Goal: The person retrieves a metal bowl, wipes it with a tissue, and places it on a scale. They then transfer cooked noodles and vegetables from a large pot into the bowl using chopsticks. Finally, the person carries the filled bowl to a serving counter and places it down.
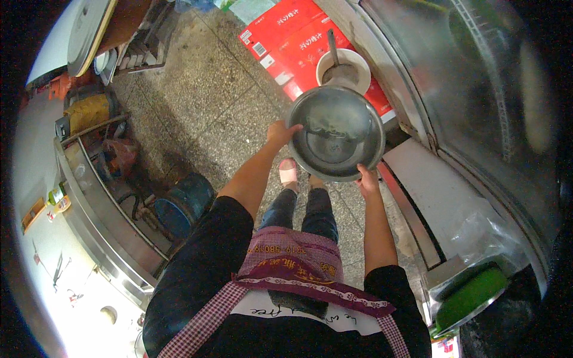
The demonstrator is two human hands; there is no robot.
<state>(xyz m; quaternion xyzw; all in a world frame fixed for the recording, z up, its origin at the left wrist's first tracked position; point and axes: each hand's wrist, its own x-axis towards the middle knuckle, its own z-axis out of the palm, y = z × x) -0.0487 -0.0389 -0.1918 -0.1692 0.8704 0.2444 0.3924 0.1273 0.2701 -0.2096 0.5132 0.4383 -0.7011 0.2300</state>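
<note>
I hold a round metal basin out in front of me, with liquid pooled towards its far side. My left hand grips the left rim, its thumb over the edge. At the near right rim my right hand has hold too, the thumb on top and the other fingers partly hidden. Just beyond the basin stands a white bucket with greyish contents. A long-handled utensil leans in it, its lower end hidden. Flattened red cardboard lies beside and beneath the bucket.
Speckled floor tiles extend ahead and left. A blue barrel sits under the metal counter on my left. To the right run a glass-fronted cabinet and a pale ledge with clear plastic. A green item rests lower right.
</note>
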